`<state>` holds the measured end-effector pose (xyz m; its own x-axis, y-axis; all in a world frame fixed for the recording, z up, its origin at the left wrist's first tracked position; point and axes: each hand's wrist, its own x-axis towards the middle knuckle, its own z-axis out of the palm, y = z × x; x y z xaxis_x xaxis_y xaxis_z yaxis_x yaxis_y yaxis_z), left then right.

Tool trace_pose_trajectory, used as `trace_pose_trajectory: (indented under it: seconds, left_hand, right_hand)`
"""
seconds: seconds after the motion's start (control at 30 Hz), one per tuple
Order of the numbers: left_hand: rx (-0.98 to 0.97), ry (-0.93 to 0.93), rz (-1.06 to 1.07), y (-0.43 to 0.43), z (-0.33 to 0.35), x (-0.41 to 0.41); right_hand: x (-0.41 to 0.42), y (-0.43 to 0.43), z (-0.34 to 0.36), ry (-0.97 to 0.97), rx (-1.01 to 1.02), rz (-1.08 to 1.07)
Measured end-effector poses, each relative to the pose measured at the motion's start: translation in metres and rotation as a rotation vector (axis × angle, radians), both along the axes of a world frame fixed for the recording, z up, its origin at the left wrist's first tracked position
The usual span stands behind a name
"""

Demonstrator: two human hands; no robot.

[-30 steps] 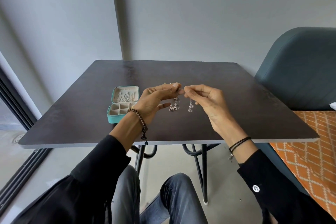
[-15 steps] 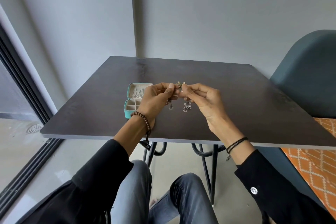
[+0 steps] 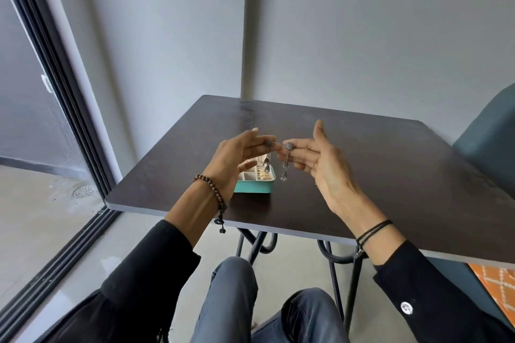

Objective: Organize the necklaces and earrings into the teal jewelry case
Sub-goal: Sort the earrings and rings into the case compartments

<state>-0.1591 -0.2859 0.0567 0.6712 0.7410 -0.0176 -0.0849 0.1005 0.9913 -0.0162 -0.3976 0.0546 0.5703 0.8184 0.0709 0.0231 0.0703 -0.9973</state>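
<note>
Left grip (image 3: 237, 159) raised over the bench (image 3: 390, 175), fingertips pinching the left earring (image 3: 269, 144) by its round top, drop chain hanging free. Right grip (image 3: 328, 167) the same, pinching the right earring (image 3: 288, 146), its other fingers spread straight. The two tops are just beside each other, apart, and look a matched pair. Which fingers close on each post is hard to make out at this size. Teal jewelry case (image 3: 252, 189) sits open near the bench's left front corner, below and behind the left grip, part hidden by it. Progress, as judged: the case's compartments already show small pale pieces, so some stowing seems done; this pair is not yet in and hangs above the case rather than inside it. No necklace shows on the bench, so these may be among the last items, though the hidden side of the case leaves that open. Count: grips, two, both occupied. Earrings in hand, two. Cases, one. Loose necklaces in view, none. Pieces inside the case: several, too small to number.
</note>
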Motion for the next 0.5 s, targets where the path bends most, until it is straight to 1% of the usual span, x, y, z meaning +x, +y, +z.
trace_pose_trajectory:
  seconds: [0.17,0.27,0.33,0.4,0.5]
  left_hand:
    - [0.007,0.019,0.004,0.015,0.004,-0.012]
    - [0.087,0.003,0.018,0.024,0.001,-0.018]
    - [0.125,-0.023,0.042,0.032,-0.003,-0.02]
    - [0.108,-0.051,0.089,0.04,-0.006,-0.018]
    - [0.077,-0.059,0.146,0.048,-0.01,-0.015]
  right_hand:
    - [-0.008,0.021,0.004,-0.017,-0.031,0.032]
    - [-0.013,0.034,0.004,-0.029,-0.002,0.047]
    - [-0.014,0.044,0.0,-0.098,0.008,0.047]
    - [-0.015,0.056,-0.005,-0.16,0.016,0.028]
    - [-0.018,0.072,-0.01,-0.179,0.03,0.006]
